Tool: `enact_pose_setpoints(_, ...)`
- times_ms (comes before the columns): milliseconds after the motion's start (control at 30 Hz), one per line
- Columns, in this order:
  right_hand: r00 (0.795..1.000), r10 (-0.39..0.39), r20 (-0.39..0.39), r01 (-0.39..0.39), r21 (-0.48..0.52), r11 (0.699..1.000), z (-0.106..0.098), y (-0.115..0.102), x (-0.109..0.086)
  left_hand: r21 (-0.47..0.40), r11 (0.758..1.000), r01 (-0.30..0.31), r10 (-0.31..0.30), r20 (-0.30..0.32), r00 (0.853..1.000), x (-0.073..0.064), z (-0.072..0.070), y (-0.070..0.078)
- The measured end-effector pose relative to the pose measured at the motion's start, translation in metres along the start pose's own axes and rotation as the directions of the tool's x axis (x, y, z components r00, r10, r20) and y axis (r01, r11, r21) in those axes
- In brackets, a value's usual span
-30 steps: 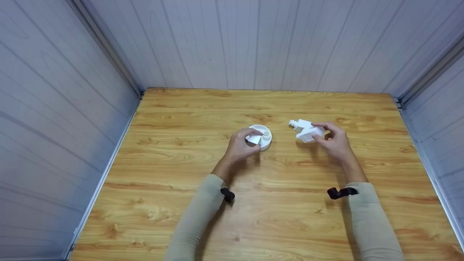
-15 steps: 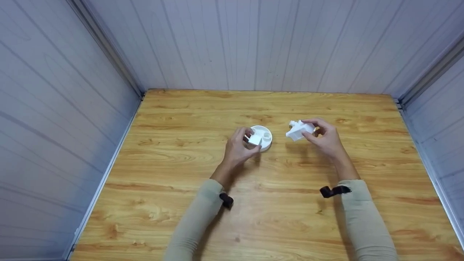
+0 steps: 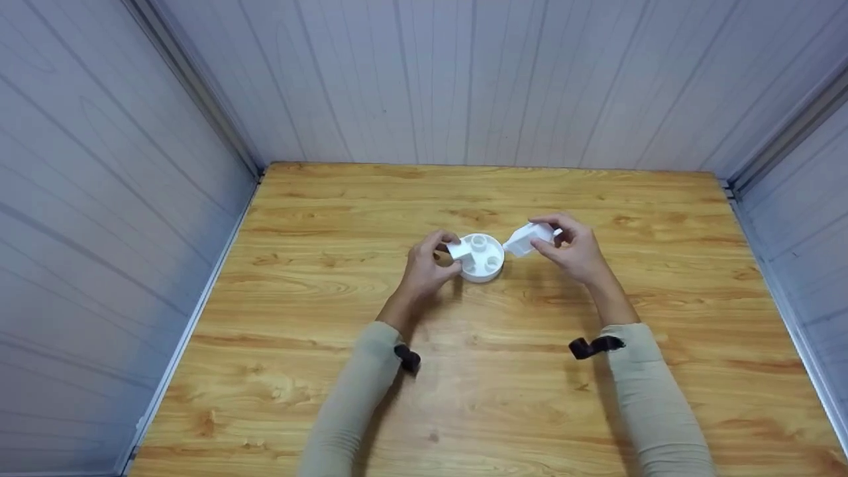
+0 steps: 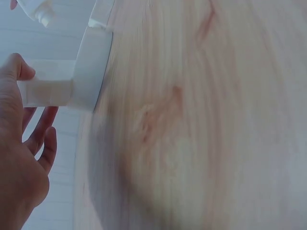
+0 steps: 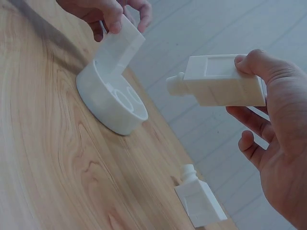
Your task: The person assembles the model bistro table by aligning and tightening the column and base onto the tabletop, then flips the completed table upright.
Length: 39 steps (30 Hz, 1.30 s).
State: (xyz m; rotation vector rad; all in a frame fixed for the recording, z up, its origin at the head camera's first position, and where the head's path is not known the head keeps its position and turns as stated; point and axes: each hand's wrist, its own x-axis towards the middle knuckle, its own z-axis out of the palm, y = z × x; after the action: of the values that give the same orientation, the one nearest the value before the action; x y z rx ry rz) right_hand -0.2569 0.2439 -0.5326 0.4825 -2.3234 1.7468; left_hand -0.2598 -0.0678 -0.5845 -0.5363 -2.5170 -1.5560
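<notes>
My left hand point(image 3: 424, 268) pinches a white rectangular bottle point(image 5: 122, 45) between thumb and fingers. Its lower end sits in a round white holder point(image 3: 482, 273) with ring-shaped sockets. Whether its neck is inside a socket is hidden. To the right of the holder, my right hand point(image 3: 576, 252) grips another white rectangular bottle point(image 5: 220, 81) by its base end, neck pointing left toward the holder. In the right wrist view this bottle hangs above the table. A further white bottle point(image 5: 199, 201) lies on the table, mostly hidden behind my right hand in the head view.
The wood-grain table point(image 3: 503, 397) is bounded by a pale panel wall point(image 3: 430, 86) at the back and panels on both sides. Black camera mounts point(image 3: 596, 346) sit on both wrists.
My right hand has moved left with its bottle, nearing the holder and leaving the lying bottle behind. The holder has turned, with the bottle in my left hand swinging to its left side.
</notes>
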Motion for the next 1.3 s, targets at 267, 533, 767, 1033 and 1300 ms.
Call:
enact_pose_setpoints(267, 0.998, 0.0, 0.056, 0.0, -0.008, 1.0, 0.014, -0.004, 0.004, -0.014, 1.0, 0.003, -0.003, 0.0, 1.0, 0.001, -0.001, -0.002)
enact_pose_setpoints(533, 0.995, 0.057, 0.087, -0.052, -0.066, 0.996, 0.023, 0.005, 0.006, -0.02, 1.0, 0.011, -0.011, -0.002, 1.0, 0.001, -0.001, -0.002)
enact_pose_setpoints(767, 0.988, 0.095, 0.122, -0.085, -0.086, 0.993, 0.028, 0.013, 0.006, -0.018, 1.0, 0.012, -0.012, 0.007, 1.0, 0.001, -0.001, -0.001)
enact_pose_setpoints(1033, 0.981, 0.091, 0.173, -0.067, -0.143, 0.987, 0.032, 0.017, 0.007, -0.013, 1.0, -0.001, 0.001, 0.005, 1.0, 0.002, -0.001, -0.003)
enact_pose_setpoints(1300, 0.958, 0.092, 0.272, -0.067, -0.1, 0.993, 0.031, 0.016, 0.009, -0.022, 1.0, 0.001, -0.001, -0.005, 1.0, 0.001, -0.001, -0.002)
